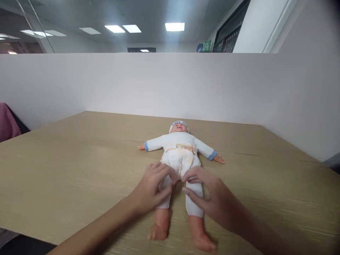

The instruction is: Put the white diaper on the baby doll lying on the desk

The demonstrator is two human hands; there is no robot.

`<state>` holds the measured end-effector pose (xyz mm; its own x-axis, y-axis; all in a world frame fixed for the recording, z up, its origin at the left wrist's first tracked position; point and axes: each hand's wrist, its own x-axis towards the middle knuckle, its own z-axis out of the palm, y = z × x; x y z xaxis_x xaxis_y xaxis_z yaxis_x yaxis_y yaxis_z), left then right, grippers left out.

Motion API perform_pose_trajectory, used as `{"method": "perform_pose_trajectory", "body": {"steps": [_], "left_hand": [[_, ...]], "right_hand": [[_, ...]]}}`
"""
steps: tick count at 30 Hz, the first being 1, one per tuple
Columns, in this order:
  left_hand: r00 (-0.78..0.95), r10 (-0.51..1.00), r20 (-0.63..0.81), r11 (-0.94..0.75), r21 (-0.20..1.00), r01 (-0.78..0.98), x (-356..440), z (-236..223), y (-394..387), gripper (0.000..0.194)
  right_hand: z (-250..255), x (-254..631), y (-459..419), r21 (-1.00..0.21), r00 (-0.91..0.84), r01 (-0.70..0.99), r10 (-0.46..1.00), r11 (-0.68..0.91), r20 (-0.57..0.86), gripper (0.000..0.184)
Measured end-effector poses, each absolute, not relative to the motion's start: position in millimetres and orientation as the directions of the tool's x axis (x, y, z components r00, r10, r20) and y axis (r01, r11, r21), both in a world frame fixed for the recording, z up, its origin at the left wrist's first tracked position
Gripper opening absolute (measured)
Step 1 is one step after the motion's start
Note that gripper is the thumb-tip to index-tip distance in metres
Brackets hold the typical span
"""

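A baby doll (180, 138) in a white outfit with blue cuffs and a white printed cap lies on its back, arms spread, bare feet toward me. A white diaper (178, 157) with a printed front band is wrapped around its hips over the clothes. At the leg on the left, my left hand (155, 186) is bent over the thigh beside the diaper's lower edge, thumb apart from the fingers. My right hand (205, 189) is over the other thigh, fingers curved and thumb apart, slightly blurred. Nothing shows between the fingers of either hand.
The doll lies on a wooden table (79, 159) with thin seams in its top. Behind it stands a white partition (170, 85), with a white wall at the right. A pink cloth (9, 122) shows beyond the left edge.
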<state>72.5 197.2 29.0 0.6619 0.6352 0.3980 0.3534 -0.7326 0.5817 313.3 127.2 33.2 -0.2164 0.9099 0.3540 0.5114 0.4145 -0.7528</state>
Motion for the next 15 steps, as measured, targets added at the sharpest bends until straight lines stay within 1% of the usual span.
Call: {"method": "perform_pose_trajectory", "body": {"steps": [1,3,5,6,9,11,13,15], "left_hand": [[0.706,0.619,0.343,-0.739,0.56,0.375,70.4,26.2,193.0,0.008],[0.715,0.643,0.273,-0.721,0.532,0.445,67.0,20.0,189.8,0.008],[0.659,0.709,0.252,-0.671,0.528,0.52,64.7,15.4,191.5,0.008],[0.625,0.74,0.25,-0.644,0.531,0.55,64.3,14.3,193.2,0.01],[0.558,0.792,0.247,-0.589,0.547,0.595,68.4,14.9,199.2,0.025],[0.518,0.821,0.243,-0.555,0.552,0.622,75.8,15.6,203.8,0.033],[0.481,0.842,0.246,-0.531,0.543,0.651,84.5,13.9,209.1,0.037],[0.473,0.842,0.259,-0.533,0.533,0.657,91.1,9.9,214.7,0.037]], "right_hand": [[28.2,312.1,118.2,-0.687,-0.288,0.572,0.894,0.448,0.343,0.011],[17.2,312.1,109.7,-0.522,-0.406,0.67,0.85,0.527,0.337,0.012],[6.6,314.9,111.3,-0.385,-0.436,0.738,0.828,0.554,0.354,0.018],[2.2,316.7,114.4,-0.352,-0.41,0.77,0.835,0.532,0.366,0.018],[-6.1,319.2,126.7,-0.37,-0.242,0.842,0.888,0.392,0.391,0.009],[-8.1,316.1,134.0,-0.373,-0.135,0.884,0.917,0.282,0.375,0.005],[-9.3,310.3,139.1,-0.357,-0.07,0.91,0.928,0.209,0.365,0.008],[-11.9,304.1,142.1,-0.348,-0.063,0.915,0.924,0.205,0.377,0.014]]}}
